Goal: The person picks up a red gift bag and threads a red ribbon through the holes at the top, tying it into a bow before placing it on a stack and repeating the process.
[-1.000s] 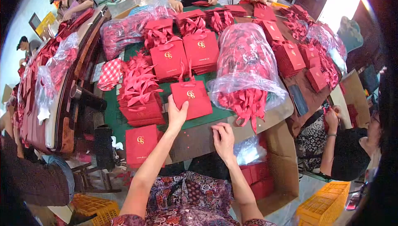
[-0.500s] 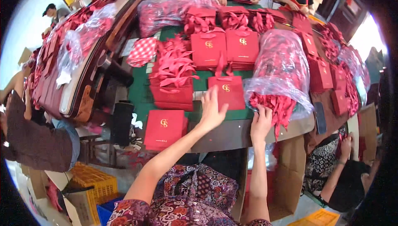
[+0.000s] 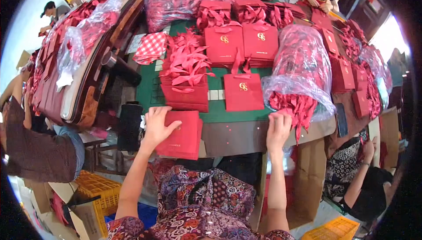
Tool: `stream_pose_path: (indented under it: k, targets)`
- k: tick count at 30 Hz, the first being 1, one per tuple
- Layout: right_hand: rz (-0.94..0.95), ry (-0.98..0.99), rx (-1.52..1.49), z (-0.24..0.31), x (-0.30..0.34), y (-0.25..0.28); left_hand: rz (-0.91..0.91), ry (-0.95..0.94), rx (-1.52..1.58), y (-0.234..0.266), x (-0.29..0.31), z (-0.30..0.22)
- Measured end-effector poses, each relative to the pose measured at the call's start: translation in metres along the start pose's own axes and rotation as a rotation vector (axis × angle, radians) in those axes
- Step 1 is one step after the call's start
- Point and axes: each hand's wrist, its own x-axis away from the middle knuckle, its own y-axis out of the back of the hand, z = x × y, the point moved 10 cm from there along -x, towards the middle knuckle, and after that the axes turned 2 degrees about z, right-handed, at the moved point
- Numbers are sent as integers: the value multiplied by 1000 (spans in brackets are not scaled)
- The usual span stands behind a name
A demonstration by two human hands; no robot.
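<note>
Since your L hand (image 3: 158, 128) quit ribboned bag (image 3: 245, 95), bag's free; fingers loose on stack (image 3: 183, 139) L of it; R hand (image 3: 278, 132) grip unclear

Loose dk purple-&-red fabric top w/ wht & orange floral scrolls (image 3: 189, 222), 6 o'clock; sm. pale spots down front, poss. buttons. Darker panel w/ sm. pink motifs (image 3: 222, 190), 6 o'clock. Matching floral L sleeve (image 3: 124, 230), 7 o'clock, & R sleeve (image 3: 279, 236), 5 o'clock. L hand (image 3: 159, 128) & R hand (image 3: 278, 130) bare.
</note>
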Motion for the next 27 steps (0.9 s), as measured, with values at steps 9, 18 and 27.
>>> stream_pose_path:
  k: [9, 18, 27]
  targets:
    - [174, 124, -258, 95, 57, 12, -49, -107, 11, 9, -1, -14]
    - [356, -285, -528, 53, 93, -23, -28, -169, 143, 38, -7, -65]
    - [353, -322, -528, 49, 73, -3, 229, -225, 326, -50, -22, -155]
